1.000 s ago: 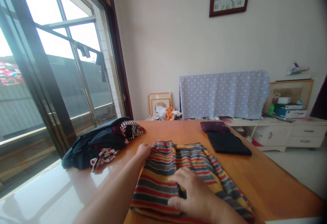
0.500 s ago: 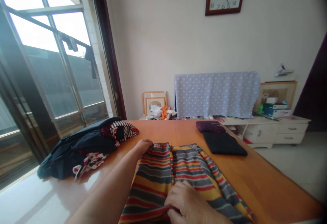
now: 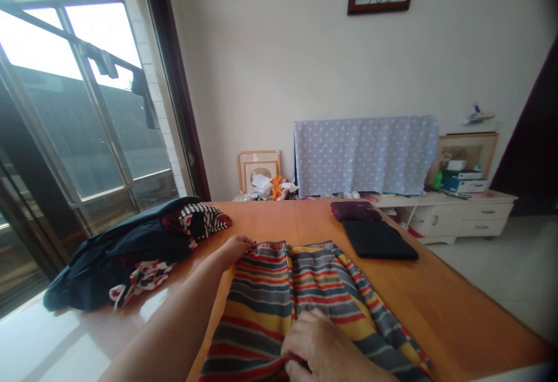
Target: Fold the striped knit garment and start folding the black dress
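Note:
Striped pants [image 3: 261,312] in red, yellow and grey lie spread on the wooden table, their gathered waistband at the far end. My left hand [image 3: 238,248] reaches out to the far left corner of the waistband and pinches it between closed fingers. Nearer to me, my right hand [image 3: 316,341] is curled around a fold in the middle of the cloth. The lower part of the pants runs out of view at the bottom edge.
A heap of dark and patterned clothes [image 3: 131,251] lies on the left of the table [image 3: 462,312]. At the back right are a folded black garment [image 3: 378,239] and a folded purple one [image 3: 355,211]. A white cabinet [image 3: 475,219] stands beyond.
The head view has shifted slightly right and down. Both hands keep their hold on the striped pants, with hardly any movement on the cloth.

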